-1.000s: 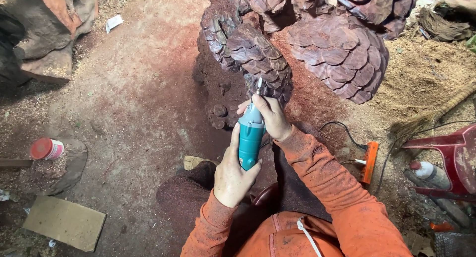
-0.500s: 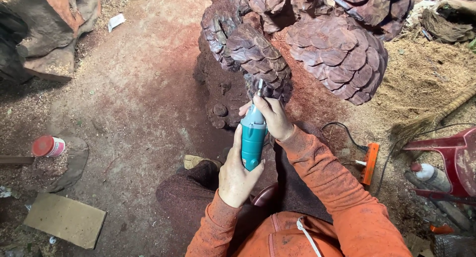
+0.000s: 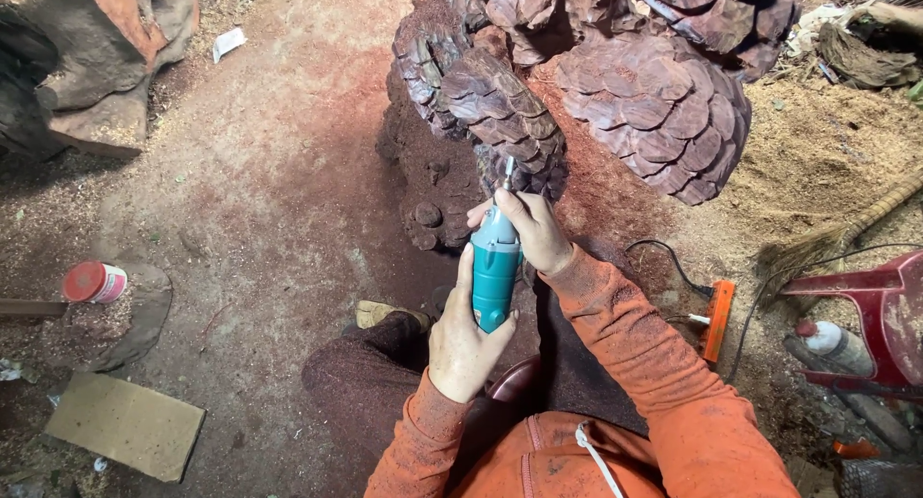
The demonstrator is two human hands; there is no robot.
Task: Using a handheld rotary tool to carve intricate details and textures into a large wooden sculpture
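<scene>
Both hands are closed on 1 tool, a teal rotary grinder (image 3: pixel 496 267) at the centre of the frame. The left hand (image 3: pixel 465 339) wraps the lower end of its smooth plastic barrel, thumb up along the left side; the right hand (image 3: pixel 526 231) pinches the narrower pale collar near the tip, its fingers (image 3: pixel 511 206) curled over the front. The grinder's long axis runs almost straight up the frame, tilted slightly right, and its thin metal bit (image 3: pixel 509 171) points away from the person into the wood carving (image 3: pixel 596 85) directly above. The right hand is the nearer of the 2 to that carving; the bit sits at or just against the lower edge of a cluster of overlapping scales, though whether it actually touches cannot be told. The carving is dark reddish-brown hardwood, cut into rounded, layered, petal-like scales with fine grain lines, filling the upper centre and upper right. Orange sleeves, dusted with red powder, lead back to the bottom of the frame. Fine red sawdust coats the dirt floor (image 3: pixel 269 171). A red-capped can (image 3: pixel 94 282) stands at middle left, a flat cardboard piece (image 3: pixel 125 426) at lower left, an orange-handled tool (image 3: pixel 716 320) and a red plastic stool (image 3: pixel 880 315) at right, a straw broom (image 3: pixel 836 234) above them.
</scene>
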